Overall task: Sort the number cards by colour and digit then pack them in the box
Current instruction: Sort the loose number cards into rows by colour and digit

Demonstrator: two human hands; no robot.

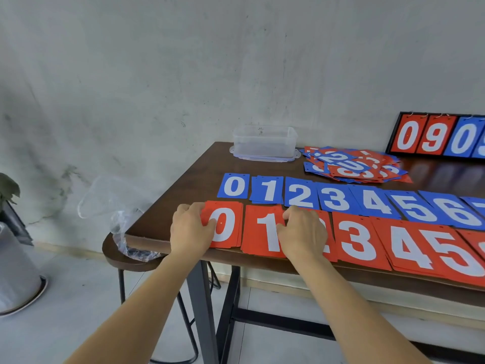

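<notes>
Two rows of number card stacks lie on the dark wooden table [199, 169]. The blue row [336, 198] runs 0 to 7 behind; the red row [357, 240] runs 0 to 5 in front. My left hand [190, 227] grips the left edge of the red 0 stack [228, 227], thumb on its face. Over the red 2 stack rests my right hand [301, 233], its fingers touching the red 1 stack [259, 232]. A heap of unsorted cards [351, 164] lies behind the rows. The clear plastic box [265, 143] stands at the table's back left.
A scoreboard stand [433, 136] showing 0 9 0 leans at the wall on the right. A round stool [131, 256] with a crumpled plastic bag [123, 224] stands left of the table. A planter [15, 258] sits on the floor at far left.
</notes>
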